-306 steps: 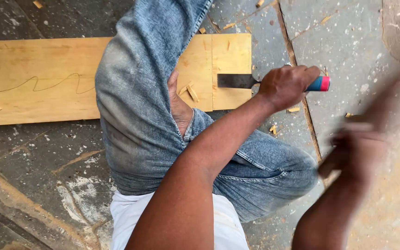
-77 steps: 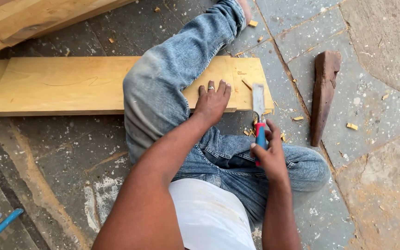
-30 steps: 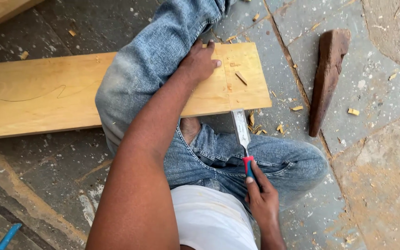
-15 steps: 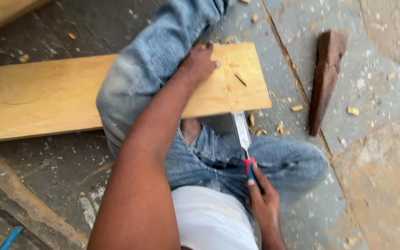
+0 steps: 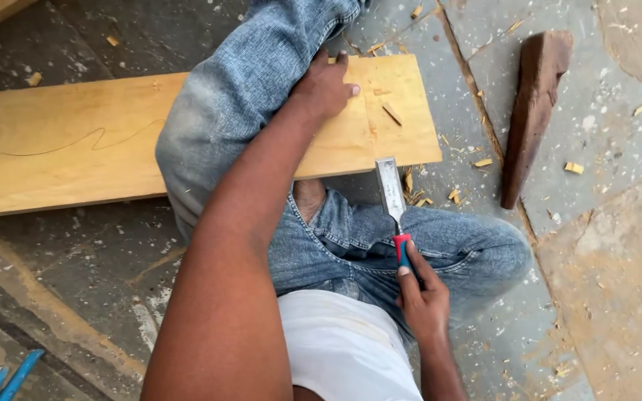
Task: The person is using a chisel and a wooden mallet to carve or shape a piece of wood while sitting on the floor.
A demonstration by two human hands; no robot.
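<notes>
With the left hand (image 5: 326,85) pressed open and flat on the plank (image 5: 76,148), which lies on the stone floor (image 5: 618,245) under the bent knee, keep the right hand (image 5: 423,301) closed around the chisel (image 5: 394,204), blade low beside the plank's near edge.

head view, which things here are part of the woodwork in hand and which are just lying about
In use:
- pale flat wooden plank with a pencilled wavy line, pinned under the knee
- left hand pressing on the plank
- red-and-blue-handled steel chisel, gripped by the right hand

Lying about:
- dark brown wedge-shaped wooden block on the stone floor
- loose wood chips
- blue rods at the bottom left corner
</notes>
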